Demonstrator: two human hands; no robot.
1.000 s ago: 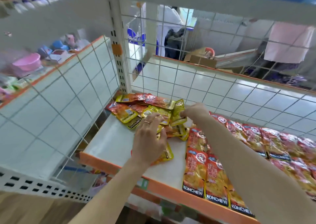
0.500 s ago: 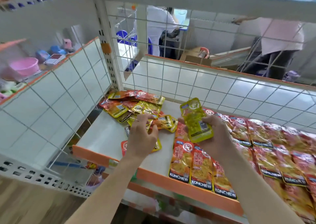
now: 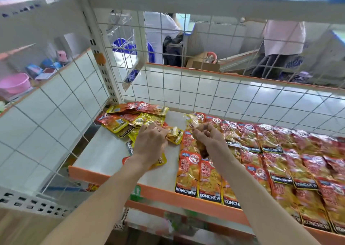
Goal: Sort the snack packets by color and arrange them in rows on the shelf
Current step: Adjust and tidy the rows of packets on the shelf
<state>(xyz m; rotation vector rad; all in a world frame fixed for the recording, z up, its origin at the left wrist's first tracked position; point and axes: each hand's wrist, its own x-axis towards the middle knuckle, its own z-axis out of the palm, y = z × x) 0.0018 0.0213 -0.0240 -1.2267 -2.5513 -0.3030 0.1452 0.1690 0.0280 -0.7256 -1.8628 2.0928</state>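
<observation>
Yellow packet (image 3: 192,122) sits centre frame, pinched in the curled fingers of the right hand (image 3: 207,137) just above the top-left end of the red rows (image 3: 280,160). It's blurred, so I can't tell the exact grip. Left hand (image 3: 151,142) has its fingers curled onto a second yellow packet (image 3: 175,133) at the right edge of the mixed pile (image 3: 134,117), upper left of the shelf (image 3: 104,157). Step looks like pulling yellows out of the pile. Suggest starting the yellow row on the bare strip between pile and reds: label up, same orientation as the reds, edges butted and not overlapped. Loose packet (image 3: 161,160) under the left wrist sits on that strip, so shift it first. Wire mesh (image 3: 205,95) backs the shelf, a hard stop. Person in white (image 3: 158,31) behind the mesh and pink basin (image 3: 15,83) far left are not in the way.
</observation>
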